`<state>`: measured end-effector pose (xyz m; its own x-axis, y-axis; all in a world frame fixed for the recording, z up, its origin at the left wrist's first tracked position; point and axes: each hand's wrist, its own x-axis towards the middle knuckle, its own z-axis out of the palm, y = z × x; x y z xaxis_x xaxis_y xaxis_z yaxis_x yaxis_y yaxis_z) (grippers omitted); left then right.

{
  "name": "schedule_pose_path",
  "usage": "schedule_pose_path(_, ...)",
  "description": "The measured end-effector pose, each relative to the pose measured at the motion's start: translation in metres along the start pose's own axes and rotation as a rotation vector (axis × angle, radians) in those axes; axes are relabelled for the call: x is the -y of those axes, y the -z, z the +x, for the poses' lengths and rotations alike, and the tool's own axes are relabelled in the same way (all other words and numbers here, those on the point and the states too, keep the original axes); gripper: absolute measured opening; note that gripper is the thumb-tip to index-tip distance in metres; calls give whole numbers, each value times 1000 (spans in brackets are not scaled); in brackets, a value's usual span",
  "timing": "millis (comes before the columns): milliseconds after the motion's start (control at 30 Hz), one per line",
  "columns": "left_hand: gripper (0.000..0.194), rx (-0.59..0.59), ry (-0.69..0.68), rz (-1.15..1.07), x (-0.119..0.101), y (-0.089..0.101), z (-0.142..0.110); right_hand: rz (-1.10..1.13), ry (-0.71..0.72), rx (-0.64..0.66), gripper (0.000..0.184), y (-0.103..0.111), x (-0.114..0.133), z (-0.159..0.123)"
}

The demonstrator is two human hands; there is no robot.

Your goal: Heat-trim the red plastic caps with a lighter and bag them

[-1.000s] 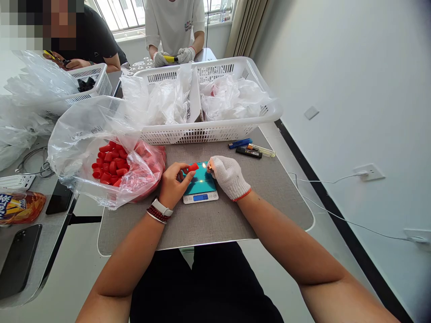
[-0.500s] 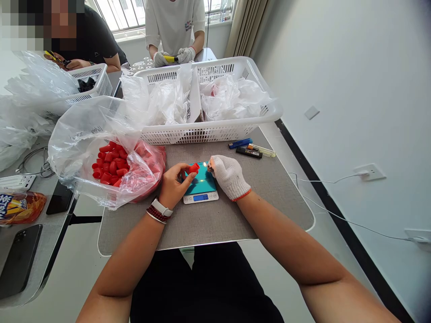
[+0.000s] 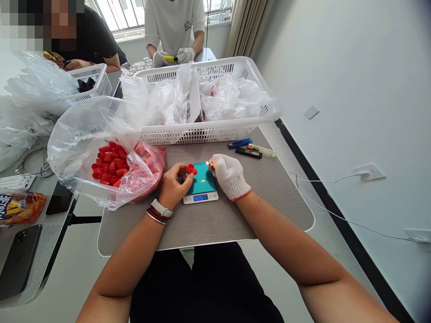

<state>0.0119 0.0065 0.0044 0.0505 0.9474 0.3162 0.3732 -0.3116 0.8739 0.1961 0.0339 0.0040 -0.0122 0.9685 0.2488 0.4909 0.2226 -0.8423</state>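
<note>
Bare, my left hand pinches a short red plastic pipe fitting between thumb and fingers, its open end turned upward. Beneath the fitting lies a small digital scale with a teal top and a lit display. In a white knit glove, my right hand is wrapped around a lighter. Only the lighter's metal top shows; a small flame burns there, apart from the fitting. Left of my left hand, a clear plastic bag holds many more red fittings.
A white plastic basket with crumpled bags spans the table's back. Several lighters lie right of the scale. Phones and a bottle occupy the left table. Across from me, two people handle yellow-and-black tools.
My left hand has turned the red fitting so its opening faces more upward and moved it slightly left. A flame now shows clearly at the lighter's top.
</note>
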Motion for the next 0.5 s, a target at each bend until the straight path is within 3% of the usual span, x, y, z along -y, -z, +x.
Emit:
schedule_pose_path(333,20,-10,125,-208,-2,-1,0,-3,40,28,46,-1,0,-2)
schedule_pose_path(500,21,-27,81,-136,1,0,1,52,52,76,44,-1,1,-3)
